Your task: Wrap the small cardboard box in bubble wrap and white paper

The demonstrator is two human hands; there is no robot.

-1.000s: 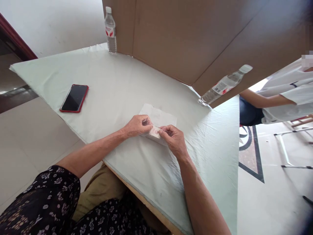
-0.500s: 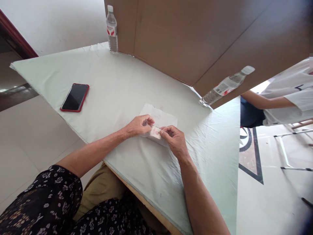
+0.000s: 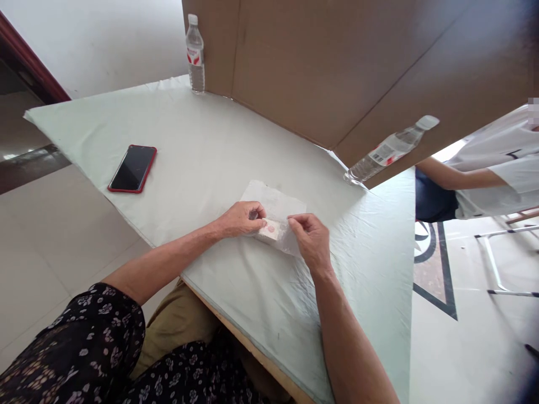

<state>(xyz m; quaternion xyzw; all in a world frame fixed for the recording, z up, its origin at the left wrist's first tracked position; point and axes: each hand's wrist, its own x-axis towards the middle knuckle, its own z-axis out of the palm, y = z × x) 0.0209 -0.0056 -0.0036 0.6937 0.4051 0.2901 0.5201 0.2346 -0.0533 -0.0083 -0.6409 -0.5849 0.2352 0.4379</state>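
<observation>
A small pale block with a reddish round mark (image 3: pixel 270 229) lies on a thin, translucent white sheet (image 3: pixel 278 203) on the cloth-covered table. My left hand (image 3: pixel 243 217) is at the block's left end, thumb and fingers curled together, pinching it and perhaps some of the sheet. To the right of the block, my right hand (image 3: pixel 310 233) pinches the edge of the sheet between thumb and forefinger. Part of the sheet is folded or crumpled round the block, and its lower edge sits under my hands.
A phone with a red case (image 3: pixel 132 169) lies at the left on the pale green tablecloth (image 3: pixel 189 151). A brown board (image 3: pixel 295 67) stands at the back, with an upright bottle (image 3: pixel 195 56) and a tilted bottle (image 3: pixel 389 150) before it. A person's arm (image 3: pixel 463 175) shows at the right.
My right hand has moved off the block to the right and now holds the sheet there, so more of the block shows. My left hand has stayed nearly in place.
</observation>
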